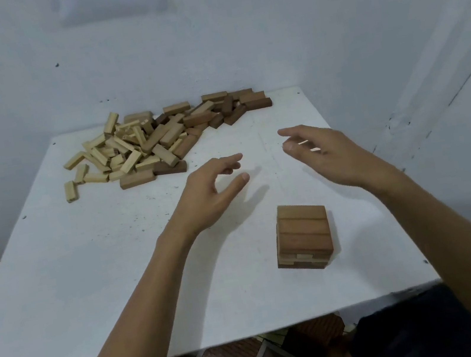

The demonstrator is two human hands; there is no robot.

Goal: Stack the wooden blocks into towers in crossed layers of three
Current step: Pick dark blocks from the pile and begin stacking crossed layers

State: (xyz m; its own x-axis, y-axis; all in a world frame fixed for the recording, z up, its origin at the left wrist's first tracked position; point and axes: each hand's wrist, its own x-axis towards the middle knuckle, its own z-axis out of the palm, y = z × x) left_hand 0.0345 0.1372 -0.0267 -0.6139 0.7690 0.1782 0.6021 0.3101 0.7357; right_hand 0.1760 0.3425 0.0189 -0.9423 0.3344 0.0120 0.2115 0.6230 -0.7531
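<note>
Pile point(153, 139) of loose blocks lay at the desk's point(89, 280) far edge, ahead and left of both hands; the left hand point(212, 194) was nearer. Blocks pointed every way, no shared long axis. Both hands hovered, fingers point(229, 159) loosely spread, apparently empty. Tower point(303, 235) stood near the front, beneath the right hand point(326, 153) — lower layers partly hidden, and a pale streak by the right fingers was unclear.

I get one view only, from a wide-angle camera on the person's head, facing forward and down across the table point(71, 268). It sits near: the left hand point(209, 195) and right hand point(330, 156) lie mid-frame, arms entering from the bottom corners, and the wall point(233, 23) fills the upper third.
</note>
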